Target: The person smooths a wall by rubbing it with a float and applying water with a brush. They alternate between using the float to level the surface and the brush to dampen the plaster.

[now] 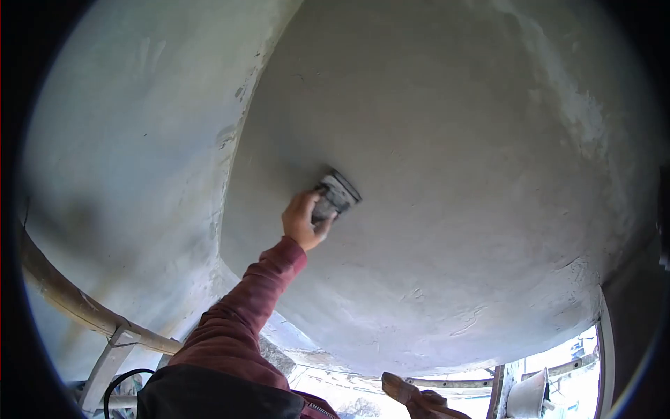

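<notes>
A dark red long sleeve (241, 318) rises from the lower left of the frame, ending in the person's left hand (301, 222), raised against a smooth grey plastered wall (447, 140). The fingers (307, 207) are curled tight around a small grey rectangular plastering float (337, 194), with the thumb tucked beneath it. The float lies just above and to the right of the fingertips, tilted, its face pressed flat on the plaster.

Well below and to the right of those fingers, at the bottom edge of the frame, the right hand (436, 405) is mostly cut off. It meets the end of a brown wooden handle (396, 385); how firmly it is closed cannot be made out.

Left of the raised fingers, a rough vertical edge (234, 133) divides the darker plaster from a paler, bluish stretch of wall (125, 140).

Further off, down and to the left of the hand, a plaster-spattered metal scaffold pipe (77, 304) crosses the frame. A thin black cable (115, 385) loops below it.

Far to the lower right, beyond the wall's bottom edge and in bright daylight, stands a pale grey bucket (527, 398). Its contents are hidden from this angle.
</notes>
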### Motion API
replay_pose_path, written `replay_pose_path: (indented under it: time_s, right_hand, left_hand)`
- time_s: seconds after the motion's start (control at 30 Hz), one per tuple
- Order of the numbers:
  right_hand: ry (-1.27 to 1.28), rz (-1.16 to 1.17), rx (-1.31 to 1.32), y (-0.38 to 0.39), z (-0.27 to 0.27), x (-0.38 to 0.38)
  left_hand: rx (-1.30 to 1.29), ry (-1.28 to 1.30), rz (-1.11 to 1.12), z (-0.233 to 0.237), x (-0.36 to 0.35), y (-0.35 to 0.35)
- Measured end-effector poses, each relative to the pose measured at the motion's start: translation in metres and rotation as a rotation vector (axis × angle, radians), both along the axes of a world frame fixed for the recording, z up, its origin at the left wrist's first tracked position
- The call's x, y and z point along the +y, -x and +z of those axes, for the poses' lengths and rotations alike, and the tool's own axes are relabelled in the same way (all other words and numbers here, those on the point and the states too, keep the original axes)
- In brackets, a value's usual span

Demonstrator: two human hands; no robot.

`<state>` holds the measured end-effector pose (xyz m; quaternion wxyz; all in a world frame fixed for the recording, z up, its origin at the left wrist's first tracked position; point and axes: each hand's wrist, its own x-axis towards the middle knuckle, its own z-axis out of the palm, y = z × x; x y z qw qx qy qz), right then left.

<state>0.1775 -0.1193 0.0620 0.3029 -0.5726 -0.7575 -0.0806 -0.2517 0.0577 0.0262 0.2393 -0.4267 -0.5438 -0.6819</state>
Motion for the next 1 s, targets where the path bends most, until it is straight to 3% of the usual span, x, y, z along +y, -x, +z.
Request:
replay_pose_path:
  time_s: [0.03, 0.07, 0.1, 0.17, 0.2, 0.27, 0.3, 0.37, 0.43, 0.5, 0.53, 0.6, 0.7, 0.77, 0.8, 0.83, 0.9, 0.93, 0.97, 1.0]
  right_hand:
    - [0.004, -0.059, -0.084, -0.005, -0.001, -0.007]
    - [0.011, -0.054, -0.091, -0.006, -0.002, -0.010]
    - [0.080, -0.016, 0.090, -0.008, -0.002, -0.015]
    - [0.209, 0.056, 0.459, -0.008, -0.002, -0.016]
    - [0.213, 0.060, 0.454, -0.006, -0.002, -0.015]
    - [0.180, 0.092, 0.110, -0.007, 0.004, -0.013]
    - [0.155, 0.114, -0.057, -0.007, 0.006, -0.010]
    - [0.080, 0.151, -0.386, -0.007, 0.012, 0.000]
    - [0.085, 0.159, -0.332, -0.005, 0.013, 0.005]
    - [0.131, 0.176, -0.222, -0.002, 0.011, 0.006]
    - [0.158, 0.186, -0.171, 0.001, 0.010, 0.005]
    - [0.194, 0.196, -0.075, 0.003, 0.013, 0.005]
    - [0.204, 0.210, 0.094, 0.011, 0.017, 0.010]
    - [0.208, 0.211, 0.218, 0.016, 0.017, 0.013]
    - [0.218, 0.206, 0.279, 0.017, 0.016, 0.012]
    - [0.233, 0.199, 0.337, 0.019, 0.015, 0.010]
    - [0.274, 0.182, 0.447, 0.022, 0.014, 0.005]
    - [0.297, 0.173, 0.496, 0.024, 0.014, 0.002]
    - [0.177, 0.253, 0.297, 0.044, 0.028, -0.005]
    - [0.185, 0.259, 0.291, 0.042, 0.027, -0.001]
  left_hand:
    - [-0.008, 0.003, 0.002, 0.004, 0.008, 0.007]
    - [-0.226, -0.087, -0.006, 0.014, 0.020, 0.023]
    - [-0.448, -0.176, -0.012, 0.017, 0.026, 0.029]
    - [-0.474, -0.157, 0.002, 0.026, 0.024, 0.005]
    - [-0.491, -0.147, 0.010, 0.027, 0.022, -0.007]
    - [-0.106, -0.016, 0.017, -0.005, 0.006, -0.044]
    - [-0.115, -0.015, 0.029, -0.022, 0.003, -0.043]
    - [-0.289, 0.109, 0.001, -0.044, -0.003, -0.030]
    - [-0.608, -0.089, -0.119, -0.025, 0.013, 0.021]
    - [-0.526, -0.179, 0.023, 0.033, 0.018, 0.049]
    - [-0.531, -0.167, 0.037, 0.045, 0.015, 0.039]
    - [-0.267, -0.082, 0.036, 0.056, 0.009, 0.015]
    - [-0.101, -0.061, 0.027, -0.003, 0.003, -0.007]
    - [-0.296, 0.073, 0.042, -0.022, -0.004, 0.008]
    - [-0.458, -0.043, 0.016, -0.016, 0.008, 0.026]
    - [-0.622, -0.154, -0.010, -0.003, 0.022, 0.055]
    - [-0.553, -0.236, 0.048, 0.073, 0.012, 0.074]
    - [-0.406, -0.208, 0.020, 0.091, 0.011, 0.057]
    - [-0.262, -0.179, -0.008, 0.099, 0.012, 0.036]
    - [-0.169, -0.141, -0.027, 0.090, 0.012, 0.010]
